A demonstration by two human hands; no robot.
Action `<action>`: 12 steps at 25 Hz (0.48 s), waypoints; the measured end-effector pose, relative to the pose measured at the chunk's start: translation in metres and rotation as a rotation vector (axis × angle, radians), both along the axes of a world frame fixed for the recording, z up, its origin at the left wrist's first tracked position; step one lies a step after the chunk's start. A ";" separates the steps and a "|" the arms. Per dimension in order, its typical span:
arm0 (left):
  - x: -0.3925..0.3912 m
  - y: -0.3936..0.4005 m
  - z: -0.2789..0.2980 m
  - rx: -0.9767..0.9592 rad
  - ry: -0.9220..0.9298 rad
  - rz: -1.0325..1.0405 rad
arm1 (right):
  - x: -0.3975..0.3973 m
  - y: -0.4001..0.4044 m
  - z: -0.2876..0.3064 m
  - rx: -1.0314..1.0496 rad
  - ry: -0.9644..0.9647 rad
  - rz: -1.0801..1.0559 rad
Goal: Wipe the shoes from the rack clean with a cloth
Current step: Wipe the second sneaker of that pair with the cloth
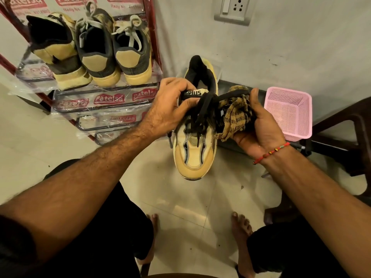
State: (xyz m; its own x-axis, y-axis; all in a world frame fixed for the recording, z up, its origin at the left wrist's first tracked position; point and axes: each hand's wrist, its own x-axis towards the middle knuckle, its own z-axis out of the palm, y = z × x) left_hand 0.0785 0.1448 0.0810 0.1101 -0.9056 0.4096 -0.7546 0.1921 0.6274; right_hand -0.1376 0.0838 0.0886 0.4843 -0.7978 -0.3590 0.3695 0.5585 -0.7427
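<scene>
A tan sneaker (195, 155) with black laces and a black collar hangs in the air in front of me, toe towards me. My left hand (170, 109) grips it at the tongue, fingers curled over the printed label. My right hand (259, 127) holds a bunched yellow-and-black checked cloth (234, 117) against the shoe's right side, and a black lace runs across to its thumb. Three more shoes (96, 55) stand heel-out on the top shelf of the red rack (104, 91) at upper left.
A pink mesh basket (289, 113) sits on a dark low surface at the right, beside a brown chair (347, 137). The grey wall carries a socket plate (232, 11). My bare feet (239, 229) rest on the tiled floor below.
</scene>
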 end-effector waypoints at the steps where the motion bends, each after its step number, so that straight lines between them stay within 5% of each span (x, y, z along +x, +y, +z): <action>1: 0.002 0.001 0.003 -0.046 -0.013 0.022 | -0.002 -0.002 0.002 0.001 -0.001 -0.010; 5: 0.006 0.011 0.022 -0.160 0.170 0.118 | -0.009 -0.006 0.004 -0.019 0.073 -0.090; 12: -0.005 0.054 0.020 0.169 0.357 0.386 | 0.002 0.039 0.024 -0.316 0.226 0.029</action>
State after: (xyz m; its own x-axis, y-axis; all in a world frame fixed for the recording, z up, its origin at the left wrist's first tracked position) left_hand 0.0740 0.1984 0.1007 0.5526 -0.8219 0.1384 -0.4851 -0.1821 0.8553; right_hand -0.1359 0.1232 0.1127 0.4456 -0.8731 -0.1978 0.1645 0.2971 -0.9406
